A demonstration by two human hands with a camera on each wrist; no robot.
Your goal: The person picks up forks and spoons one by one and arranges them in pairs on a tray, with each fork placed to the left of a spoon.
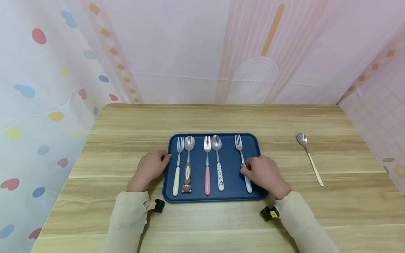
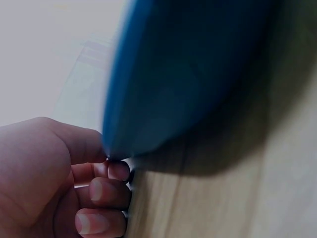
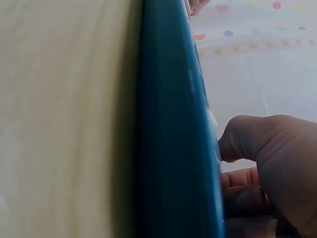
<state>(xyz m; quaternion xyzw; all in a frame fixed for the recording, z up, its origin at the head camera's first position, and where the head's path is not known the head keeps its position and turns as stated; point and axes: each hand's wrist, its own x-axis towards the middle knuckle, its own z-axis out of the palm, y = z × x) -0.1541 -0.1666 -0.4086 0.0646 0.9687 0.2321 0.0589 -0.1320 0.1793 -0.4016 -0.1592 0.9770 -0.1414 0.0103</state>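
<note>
A dark blue tray [image 1: 231, 158] lies on the table with cutlery on it. My left hand [image 1: 150, 167] is at its left rim; in the left wrist view the thumb and curled fingers pinch the edge of the tray [image 2: 168, 89]. Over the tray's right side, my right hand [image 1: 264, 172] holds the handle of a light blue fork [image 1: 248, 184] between thumb and fingers. The tray's wall [image 3: 171, 124] hides most of that grip in the right wrist view. Further left lie a pink fork [image 1: 207, 179] and a white patterned spoon [image 1: 220, 177], side by side.
At the tray's left end are a pale yellow fork [image 1: 176, 179] and a brown bear-handled spoon [image 1: 187, 174]. A cream-handled spoon [image 1: 312, 166] lies on the wooden table [image 1: 345, 207], right of the tray. Patterned curtains [image 1: 177, 52] hang behind.
</note>
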